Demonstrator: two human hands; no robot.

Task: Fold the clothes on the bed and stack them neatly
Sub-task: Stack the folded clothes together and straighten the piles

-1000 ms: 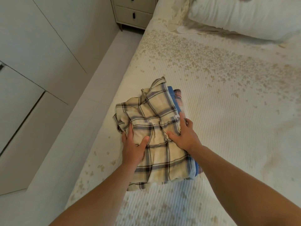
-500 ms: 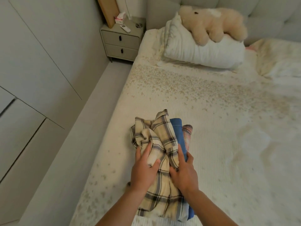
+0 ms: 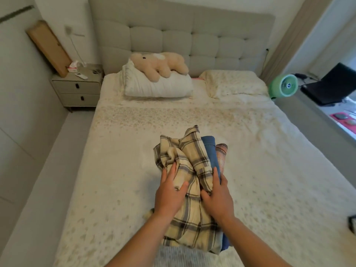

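Note:
A cream plaid shirt (image 3: 192, 218) tops a stack near the foot of the bed (image 3: 119, 170). Under it show a blue garment (image 3: 211, 151) and a reddish plaid one (image 3: 222, 155). My left hand (image 3: 169, 195) lies on the shirt's left side, with a fold of it pinched between thumb and fingers. My right hand (image 3: 218, 199) grips the stack's right side, thumb on the shirt and fingers along the blue garment. The shirt is bunched up between both hands.
A white pillow (image 3: 159, 85) with a beige plush toy (image 3: 159, 64) and a second pillow (image 3: 235, 83) lie by the headboard. A nightstand (image 3: 77, 91) stands at the left, a green fan (image 3: 283, 85) and a laptop (image 3: 331, 85) at the right. Grey ribbed cloth (image 3: 173, 257) shows below the stack.
My view has risen from the bed's left edge to the whole bed. Both hands have drawn closer, bunching the plaid shirt, and the stack now sits nearer the bed's middle.

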